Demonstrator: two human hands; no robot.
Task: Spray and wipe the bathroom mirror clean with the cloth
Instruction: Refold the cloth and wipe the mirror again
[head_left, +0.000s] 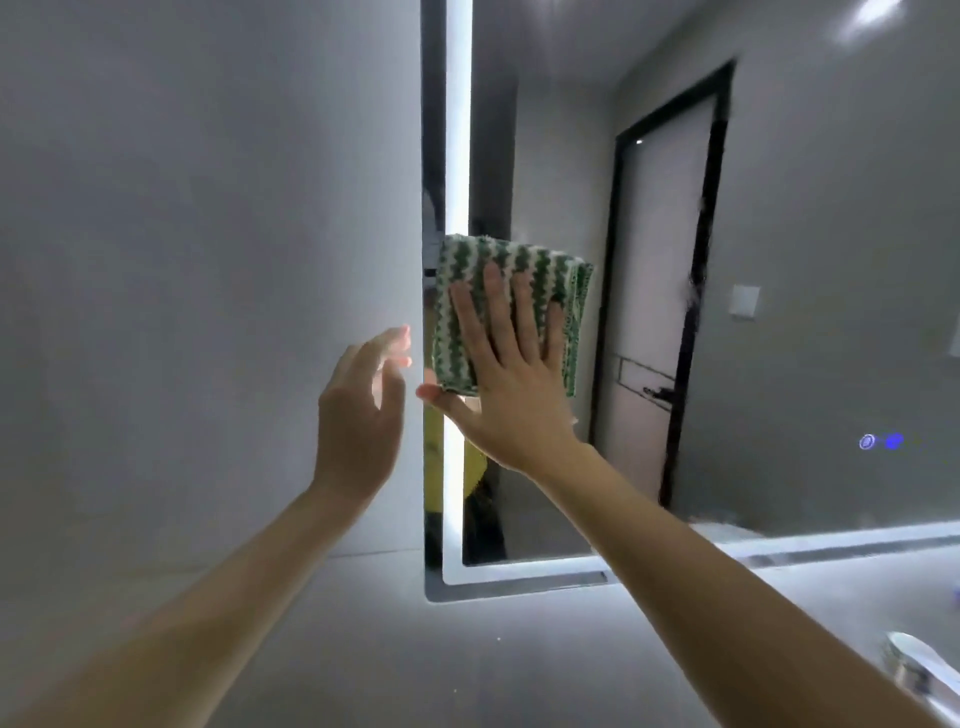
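The folded green-and-white striped cloth lies flat against the lit mirror near its left edge, long axis roughly upright and tilted slightly, stripes running up and down. The right hand presses it with straight, spread fingers. The left hand hovers just beside the mirror's edge, before the grey wall, fingers relaxed, holding nothing.

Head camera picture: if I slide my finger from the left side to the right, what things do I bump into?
Grey wall → left hand, open and holding nothing → green-and-white cloth pressed flat on the mirror by the right hand → reflected black-framed door → blue lights.
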